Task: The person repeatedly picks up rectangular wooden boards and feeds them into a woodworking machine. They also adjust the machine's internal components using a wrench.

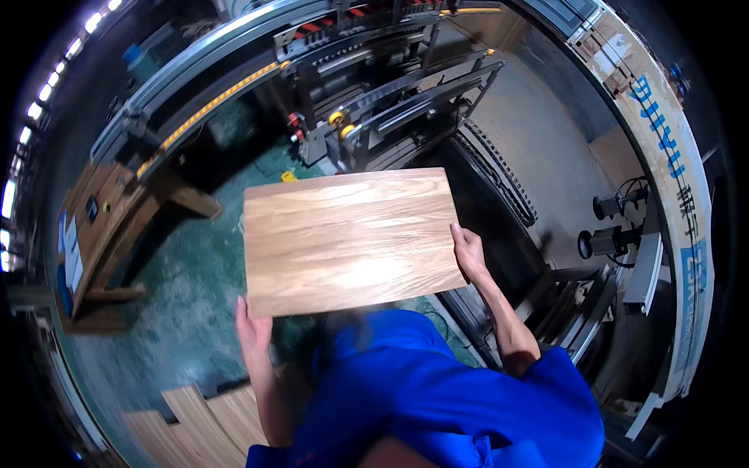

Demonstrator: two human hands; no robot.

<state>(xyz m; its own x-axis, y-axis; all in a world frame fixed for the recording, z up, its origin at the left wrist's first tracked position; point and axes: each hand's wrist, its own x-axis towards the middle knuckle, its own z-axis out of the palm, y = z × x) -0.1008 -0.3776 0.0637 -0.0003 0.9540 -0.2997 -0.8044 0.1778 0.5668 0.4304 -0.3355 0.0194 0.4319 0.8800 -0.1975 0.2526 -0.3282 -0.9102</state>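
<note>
A light brown wood-grain board (347,238) fills the middle of the view, held flat in front of my blue-clothed body. My left hand (253,324) grips its lower left corner, with the fingers partly hidden at the edge. My right hand (468,249) is closed on the right edge, thumb on the top face. The board hides part of the floor and machinery behind it.
A machine frame (406,105) with rails and yellow rollers stands ahead. A wooden bench (109,214) with papers is at the left on the green floor (179,288). Loose planks (187,413) lie at lower left. A metal housing (663,195) with black fittings runs along the right.
</note>
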